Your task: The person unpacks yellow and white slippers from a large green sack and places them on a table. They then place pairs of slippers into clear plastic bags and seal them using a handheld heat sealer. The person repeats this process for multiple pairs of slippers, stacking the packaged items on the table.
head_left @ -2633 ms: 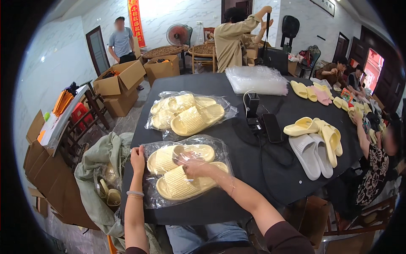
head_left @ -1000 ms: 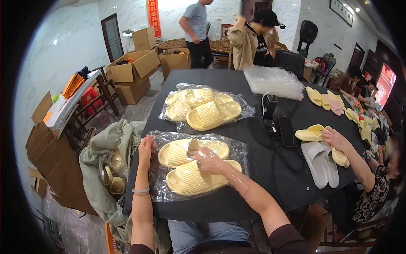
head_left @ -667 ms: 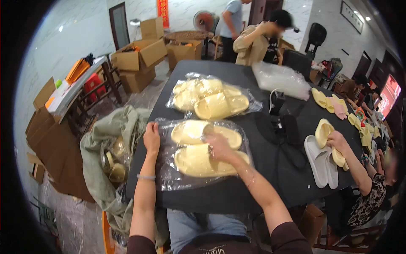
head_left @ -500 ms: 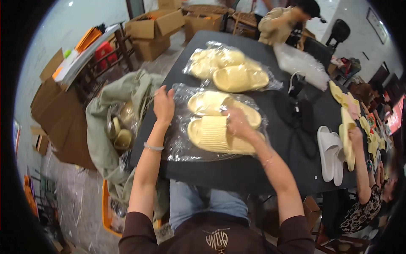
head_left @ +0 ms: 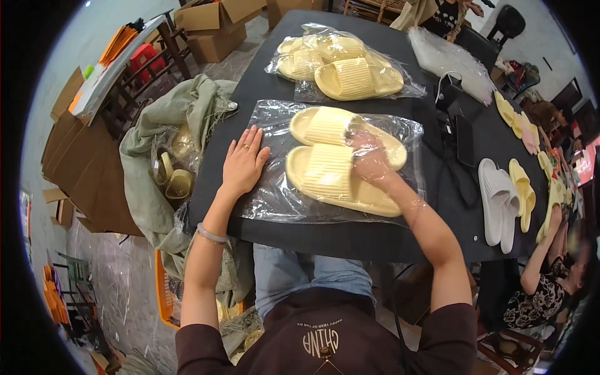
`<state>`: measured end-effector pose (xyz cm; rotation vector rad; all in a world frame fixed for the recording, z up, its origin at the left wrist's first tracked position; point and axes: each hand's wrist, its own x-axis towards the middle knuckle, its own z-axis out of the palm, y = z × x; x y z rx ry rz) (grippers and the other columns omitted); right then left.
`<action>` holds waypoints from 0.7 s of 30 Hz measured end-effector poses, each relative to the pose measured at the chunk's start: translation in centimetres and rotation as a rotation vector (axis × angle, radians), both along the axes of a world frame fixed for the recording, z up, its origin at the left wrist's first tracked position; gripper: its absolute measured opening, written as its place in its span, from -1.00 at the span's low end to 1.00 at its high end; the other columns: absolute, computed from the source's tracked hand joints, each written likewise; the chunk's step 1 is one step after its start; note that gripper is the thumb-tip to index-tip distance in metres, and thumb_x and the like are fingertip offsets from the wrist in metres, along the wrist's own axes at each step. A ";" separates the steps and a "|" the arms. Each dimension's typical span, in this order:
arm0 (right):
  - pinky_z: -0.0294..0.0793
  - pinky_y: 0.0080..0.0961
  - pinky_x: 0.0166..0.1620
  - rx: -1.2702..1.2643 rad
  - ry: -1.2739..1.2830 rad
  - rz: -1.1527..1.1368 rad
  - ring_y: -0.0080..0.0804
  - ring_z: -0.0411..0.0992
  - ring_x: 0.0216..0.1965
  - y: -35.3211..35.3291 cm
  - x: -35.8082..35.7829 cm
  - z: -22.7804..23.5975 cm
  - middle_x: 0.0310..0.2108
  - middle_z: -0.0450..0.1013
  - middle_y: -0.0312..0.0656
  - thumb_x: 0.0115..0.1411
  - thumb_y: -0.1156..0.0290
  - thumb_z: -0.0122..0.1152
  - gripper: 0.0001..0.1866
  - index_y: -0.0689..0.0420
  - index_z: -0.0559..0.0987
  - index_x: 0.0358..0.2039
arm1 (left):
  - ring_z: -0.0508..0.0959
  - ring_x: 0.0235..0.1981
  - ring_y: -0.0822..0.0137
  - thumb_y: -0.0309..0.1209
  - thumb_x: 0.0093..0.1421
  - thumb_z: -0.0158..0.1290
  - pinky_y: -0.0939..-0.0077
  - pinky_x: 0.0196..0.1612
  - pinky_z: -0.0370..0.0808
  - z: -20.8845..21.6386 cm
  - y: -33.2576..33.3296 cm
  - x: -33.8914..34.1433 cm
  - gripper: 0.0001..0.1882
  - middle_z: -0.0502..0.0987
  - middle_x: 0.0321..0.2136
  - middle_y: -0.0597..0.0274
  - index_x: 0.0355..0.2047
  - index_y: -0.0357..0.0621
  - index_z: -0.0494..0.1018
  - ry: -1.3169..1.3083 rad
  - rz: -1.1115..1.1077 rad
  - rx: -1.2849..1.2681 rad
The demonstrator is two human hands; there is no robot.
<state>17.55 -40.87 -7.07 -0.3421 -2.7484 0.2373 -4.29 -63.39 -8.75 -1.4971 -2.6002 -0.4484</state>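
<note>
A pair of pale yellow slippers with ribbed straps lies side by side in a clear plastic bag on the black table. My right hand reaches inside the bag, closed on the slippers where they meet behind the straps; its fingertips are partly hidden. Flat on the bag's left edge rests my left hand, fingers spread and holding nothing. Farther back, more yellow slippers lie in clear plastic.
A stack of clear bags lies at the far right, near a black phone. White slippers and other yellow pairs line the right side, where a co-worker's arm reaches in. A green sack holding bagged slippers stands left of the table.
My left hand has gone from closed at the bag's edge to lying flat on it. The bag looks more spread out. The view has shifted, and the co-worker on the right has set down a yellow slipper.
</note>
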 end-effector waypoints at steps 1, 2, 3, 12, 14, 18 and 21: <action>0.22 -0.19 0.09 -0.020 0.026 -0.052 -0.07 0.27 0.06 0.6 1.8 0.2 -0.13 0.42 -0.06 -0.11 0.42 0.25 -0.64 0.14 0.54 -0.21 | 0.07 0.31 0.24 0.03 0.33 -0.34 0.18 0.30 0.00 0.1 0.3 0.0 -0.39 0.12 0.28 0.18 0.25 -0.07 0.13 0.013 -0.001 0.005; 0.21 -0.20 0.10 -0.025 -0.049 -0.103 -0.03 0.25 0.07 1.6 3.1 -0.4 -0.10 0.41 -0.03 -0.09 0.39 0.26 -0.62 0.14 0.54 -0.18 | 0.08 0.31 0.24 0.04 0.32 -0.33 0.18 0.30 0.00 0.1 0.4 0.2 -0.38 0.12 0.28 0.17 0.24 -0.08 0.15 0.023 0.001 0.008; 0.19 -0.20 0.11 -0.030 -0.123 -0.152 0.00 0.24 0.08 2.6 4.4 -1.0 -0.06 0.39 -0.01 -0.07 0.37 0.26 -0.60 0.13 0.53 -0.15 | 0.08 0.31 0.24 0.05 0.31 -0.31 0.19 0.30 0.00 0.1 0.5 0.3 -0.37 0.13 0.28 0.17 0.23 -0.08 0.17 0.032 0.005 0.011; 0.35 -0.15 -0.10 0.046 0.019 -0.151 0.09 0.39 -0.15 6.0 13.1 2.6 -0.24 0.48 0.08 -0.01 0.33 0.15 -0.71 0.23 0.59 -0.31 | 0.08 0.31 0.24 0.03 0.30 -0.25 0.21 0.30 -0.01 -0.3 0.2 0.3 -0.37 0.11 0.28 0.18 0.24 -0.08 0.15 0.019 0.003 0.033; 0.36 -0.20 -0.08 0.138 0.064 -0.170 0.03 0.40 -0.15 8.1 16.4 4.7 -0.26 0.49 0.07 -0.05 0.26 0.21 -0.66 0.22 0.61 -0.29 | 0.08 0.31 0.23 0.03 0.30 -0.25 0.22 0.30 -0.01 -0.2 0.3 0.3 -0.37 0.11 0.28 0.16 0.25 -0.09 0.14 0.018 0.000 0.038; 0.32 -0.17 -0.19 0.540 0.342 -0.349 0.06 0.38 -0.25 5.5 17.9 14.6 -0.36 0.45 0.06 -0.14 0.46 0.13 -0.78 0.29 0.53 -0.43 | 0.08 0.31 0.19 -0.04 0.31 -0.23 0.21 0.30 -0.01 -0.4 0.1 0.5 -0.40 0.12 0.28 0.14 0.24 -0.13 0.14 -0.021 -0.006 0.114; 0.29 -0.23 -0.02 0.723 0.461 -0.489 0.06 0.36 -0.12 7.0 18.3 19.1 -0.18 0.46 0.06 0.05 0.44 0.07 -0.71 0.28 0.53 -0.21 | 0.09 0.30 0.15 -0.12 0.32 -0.18 0.18 0.29 0.01 -0.1 -0.8 0.3 -0.46 0.16 0.25 0.11 0.20 -0.18 0.19 -0.158 -0.015 0.266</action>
